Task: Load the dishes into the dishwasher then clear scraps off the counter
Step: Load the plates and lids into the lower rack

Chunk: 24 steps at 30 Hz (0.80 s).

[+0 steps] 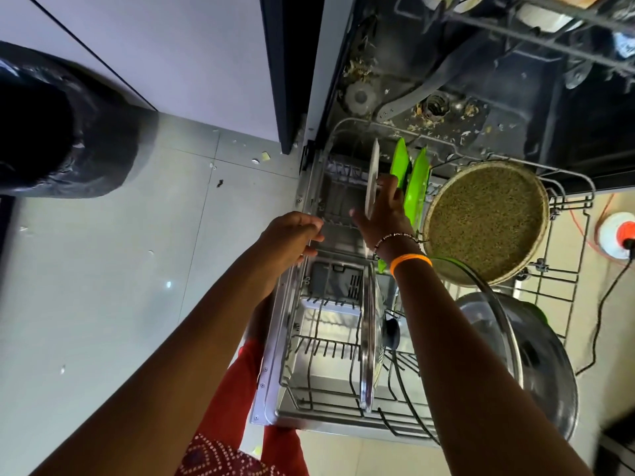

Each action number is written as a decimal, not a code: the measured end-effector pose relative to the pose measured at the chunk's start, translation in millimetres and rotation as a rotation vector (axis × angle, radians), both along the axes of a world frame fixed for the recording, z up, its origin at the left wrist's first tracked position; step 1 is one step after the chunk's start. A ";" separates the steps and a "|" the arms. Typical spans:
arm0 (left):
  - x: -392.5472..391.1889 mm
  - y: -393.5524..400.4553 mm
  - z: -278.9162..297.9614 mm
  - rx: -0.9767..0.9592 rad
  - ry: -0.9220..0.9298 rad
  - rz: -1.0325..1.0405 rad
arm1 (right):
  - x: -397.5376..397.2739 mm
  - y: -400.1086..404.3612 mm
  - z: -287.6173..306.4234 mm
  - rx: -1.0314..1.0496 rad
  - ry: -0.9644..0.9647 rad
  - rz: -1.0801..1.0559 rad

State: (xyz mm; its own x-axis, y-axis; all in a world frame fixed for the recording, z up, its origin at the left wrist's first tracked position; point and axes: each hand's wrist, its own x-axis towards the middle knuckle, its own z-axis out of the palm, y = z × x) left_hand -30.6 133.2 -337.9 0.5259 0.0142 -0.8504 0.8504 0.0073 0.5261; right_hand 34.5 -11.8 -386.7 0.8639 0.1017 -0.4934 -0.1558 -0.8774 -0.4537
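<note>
The dishwasher's lower rack [570, 235] is pulled out over the open door. A white plate [372, 173] stands on edge in its far rows, and my right hand [381, 214] holds that plate by its near rim. Two green plates [417, 180] stand just right of it. A speckled brown plate [488, 221] leans further right. A glass lid with a steel rim [369, 341] stands upright in the near rows, next to a large steel pot [536, 359]. My left hand [292, 238] hovers at the rack's left edge, fingers loosely curled, holding nothing.
A black bin bag [58, 132] stands on the grey tiled floor at left, with small scraps [264, 156] scattered near it. Food debris lies on the dishwasher tub floor [433, 111]. The upper rack [536, 25] holds dishes at top right. A cable and plug [618, 235] lie on the floor at right.
</note>
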 end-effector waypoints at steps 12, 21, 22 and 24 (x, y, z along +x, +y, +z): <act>-5.8 1.6 47.2 0.026 -0.037 0.046 | -30.6 9.5 41.4 0.187 -0.055 -0.128; -59.6 27.2 177.4 0.077 -0.146 0.232 | -73.5 66.8 164.7 0.489 0.099 -0.169; -66.8 35.7 192.2 0.089 -0.167 0.248 | -78.4 76.1 177.2 0.538 0.106 -0.186; -79.3 53.9 213.1 0.119 -0.207 0.294 | -84.5 93.7 198.2 0.574 0.121 -0.177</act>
